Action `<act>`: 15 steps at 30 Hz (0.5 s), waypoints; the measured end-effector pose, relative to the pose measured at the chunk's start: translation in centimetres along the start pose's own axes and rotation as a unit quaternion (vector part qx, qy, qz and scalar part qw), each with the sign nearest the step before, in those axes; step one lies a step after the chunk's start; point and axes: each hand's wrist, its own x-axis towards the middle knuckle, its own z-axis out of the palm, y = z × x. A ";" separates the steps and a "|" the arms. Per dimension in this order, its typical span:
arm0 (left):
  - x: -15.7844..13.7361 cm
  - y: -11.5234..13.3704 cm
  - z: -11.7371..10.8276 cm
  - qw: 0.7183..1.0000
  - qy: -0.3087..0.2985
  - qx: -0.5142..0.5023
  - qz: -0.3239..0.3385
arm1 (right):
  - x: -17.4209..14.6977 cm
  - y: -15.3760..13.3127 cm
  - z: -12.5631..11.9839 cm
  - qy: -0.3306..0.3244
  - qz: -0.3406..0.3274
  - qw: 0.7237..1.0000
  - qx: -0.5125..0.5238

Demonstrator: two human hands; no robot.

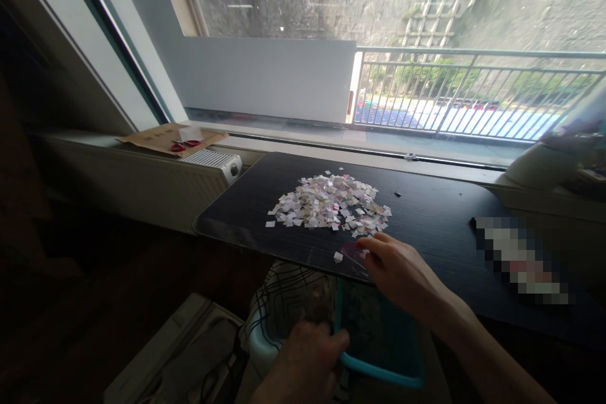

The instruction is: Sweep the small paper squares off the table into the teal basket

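Note:
A heap of small cut paper pieces (326,202) lies spread on a dark tabletop (426,202). At the table's near edge my right hand (386,259) is closed on a thin, clear pinkish plastic piece (353,252), which rests against the tabletop. One loose paper scrap (338,257) sits just left of it. Below the edge, my left hand (317,353) grips the rim of a turquoise plastic basket (379,372) by its left side. Pale bits show dimly inside the basket.
Red-handled scissors (185,145) lie on a brown paper envelope (161,139) on the sill at left, above a radiator (222,164). A blurred-out flat item (521,259) is on the table at right. A window with a railing (473,95) outside stands behind.

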 end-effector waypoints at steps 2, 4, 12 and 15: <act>0.0 0.0 0.1 1.000 0.003 -0.003 0.002 | -0.1 0.1 -0.1 -0.006 0.003 1.000 -0.004; 0.0 0.0 0.1 1.000 0.007 -0.002 0.003 | -0.1 0.1 -0.1 -0.002 0.017 1.000 -0.013; 0.0 0.0 0.2 1.000 0.007 0.002 0.003 | -0.1 0.0 0.1 -0.004 0.004 1.000 -0.009; 0.1 -0.1 0.3 1.000 0.007 0.003 0.002 | -0.2 0.1 -0.1 0.002 0.024 0.999 -0.028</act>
